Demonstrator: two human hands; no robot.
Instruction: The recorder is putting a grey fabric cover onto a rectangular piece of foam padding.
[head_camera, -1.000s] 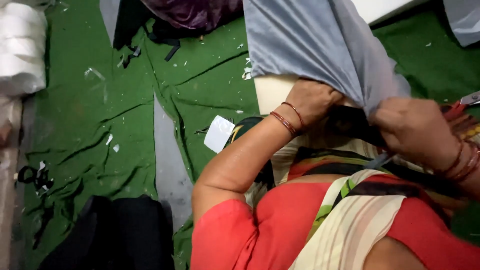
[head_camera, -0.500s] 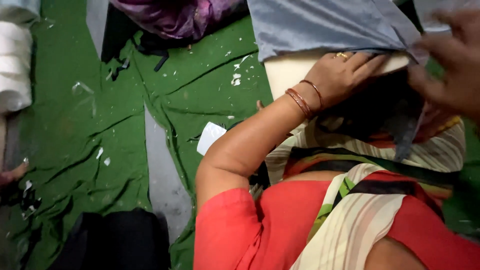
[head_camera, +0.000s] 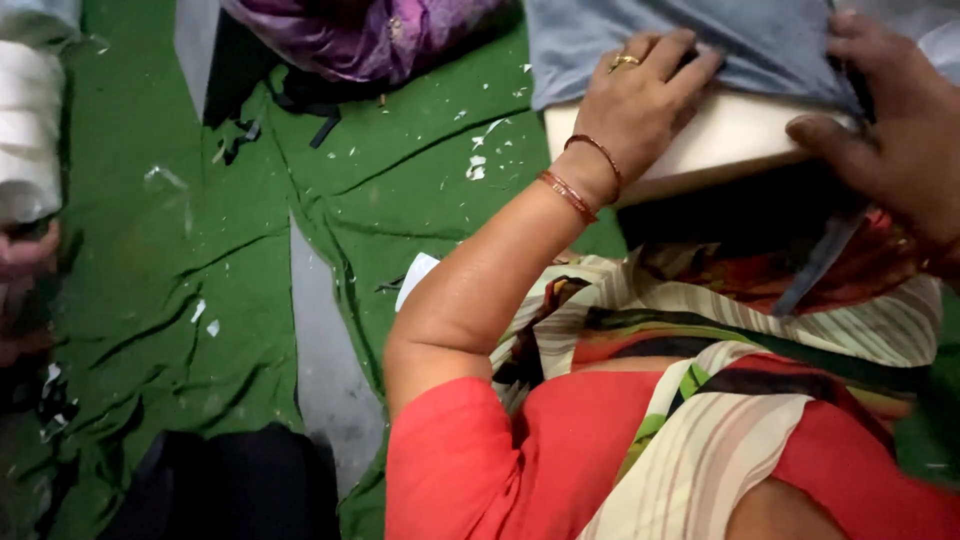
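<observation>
We press our left hand (head_camera: 640, 100) flat, fingers spread, on the cream foam block (head_camera: 720, 140) while our right hand (head_camera: 890, 140) pinches the grey cover (head_camera: 740, 40) just beyond; we judge that tugging evenly, keeping the block pinned, works best.

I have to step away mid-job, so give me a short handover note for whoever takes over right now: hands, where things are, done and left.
Left hand: flat, fingers spread, pressing the grey fabric cover down on the cream foam block.
Right hand: gripping the cover at the block's right corner, thumb under the edge.
Things: the block lies on the green floor cloth, its far part inside the cover, its near edge bare.
Done: the cover sits over the far part of the block.
Left: the near edge of the block is not yet covered.
Nearby: purple cloth, white rolls at left.
</observation>
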